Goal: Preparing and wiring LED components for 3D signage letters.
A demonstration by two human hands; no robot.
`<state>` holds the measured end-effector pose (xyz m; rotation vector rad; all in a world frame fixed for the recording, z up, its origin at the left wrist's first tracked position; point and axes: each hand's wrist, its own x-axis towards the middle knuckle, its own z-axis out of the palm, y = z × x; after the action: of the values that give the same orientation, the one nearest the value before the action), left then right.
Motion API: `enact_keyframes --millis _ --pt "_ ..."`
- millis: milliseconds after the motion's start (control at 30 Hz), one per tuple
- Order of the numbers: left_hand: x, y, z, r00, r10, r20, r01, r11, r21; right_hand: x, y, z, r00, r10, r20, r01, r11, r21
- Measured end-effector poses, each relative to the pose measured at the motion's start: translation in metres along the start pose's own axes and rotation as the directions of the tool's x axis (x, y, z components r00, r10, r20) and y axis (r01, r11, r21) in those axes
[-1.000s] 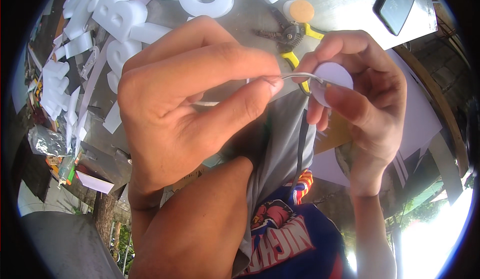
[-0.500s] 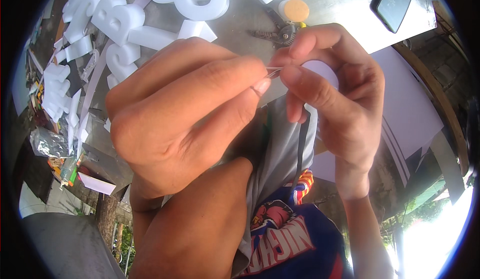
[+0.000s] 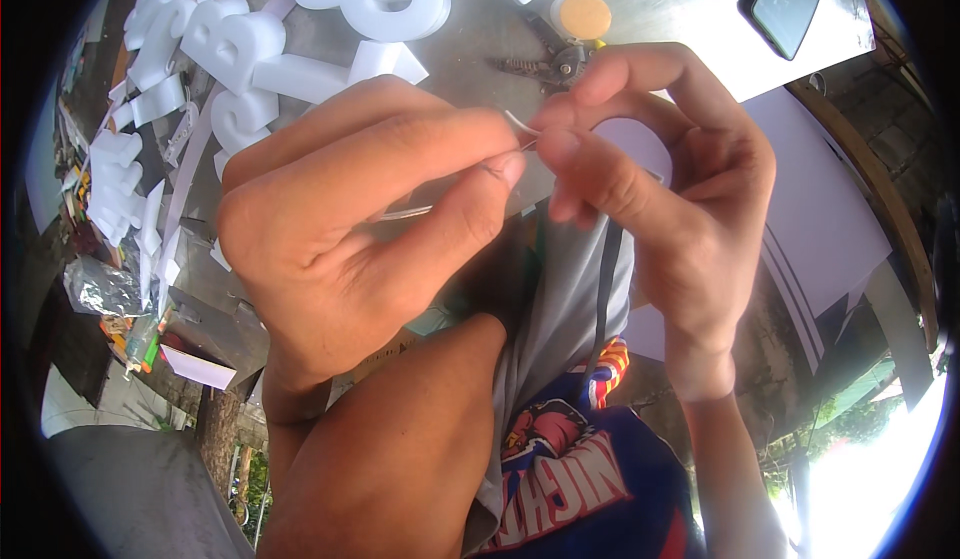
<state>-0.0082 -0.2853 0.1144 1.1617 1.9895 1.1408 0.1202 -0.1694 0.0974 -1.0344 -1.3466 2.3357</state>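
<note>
Both of my hands are raised close together in the middle of the view, over my lap. My left hand [image 3: 360, 209] is closed in a pinch between thumb and forefinger on a thin white wire [image 3: 406, 213], part of which shows under its fingers. My right hand [image 3: 660, 179] pinches the wire's end between thumb and forefinger, its other fingers curled. A short pale end sticks up in the small gap between the fingertips. Behind the right hand, a white rounded piece [image 3: 636, 143] is partly hidden.
Thick white letter shapes [image 3: 235, 44] crowd the table's far left. Black pliers-like cutters [image 3: 565, 65] and a round tan-topped container [image 3: 582, 17] lie beyond my hands. A dark phone [image 3: 783, 7] rests on a white sheet at far right. Crumpled clear plastic [image 3: 100, 287] is at left.
My fingertips have shifted slightly left. The wire's pale end now sticks up between them, and a stretch of wire has come into view beneath the left hand's fingers.
</note>
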Motion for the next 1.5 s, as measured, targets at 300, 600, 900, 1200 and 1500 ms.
enact_keyframes --millis 300,600,900,1200,1500 --pt "0.001 0.002 0.004 0.999 0.032 -0.027 -0.031 0.998 0.05 0.001 0.007 0.003 0.989 -0.14 -0.051 0.138 0.99 -0.034" --pt "-0.006 -0.001 0.012 0.981 0.055 -0.185 -0.054 0.998 0.013 0.0 0.0 0.014 0.987 -0.068 -0.149 0.09 0.985 0.148" --pt "-0.005 -0.015 0.01 0.922 0.343 -0.178 -0.31 0.932 0.188 -0.001 0.011 0.016 0.983 -0.074 -0.17 0.095 0.989 0.117" --pt "-0.005 -0.017 0.014 0.937 0.256 -0.236 -0.229 0.964 0.138 0.003 0.014 0.021 0.968 -0.152 -0.2 0.165 0.985 0.045" --pt "-0.016 -0.045 0.016 0.935 0.254 -0.249 -0.214 0.961 0.176 0.013 0.029 0.022 0.992 -0.089 -0.084 0.082 0.993 -0.089"
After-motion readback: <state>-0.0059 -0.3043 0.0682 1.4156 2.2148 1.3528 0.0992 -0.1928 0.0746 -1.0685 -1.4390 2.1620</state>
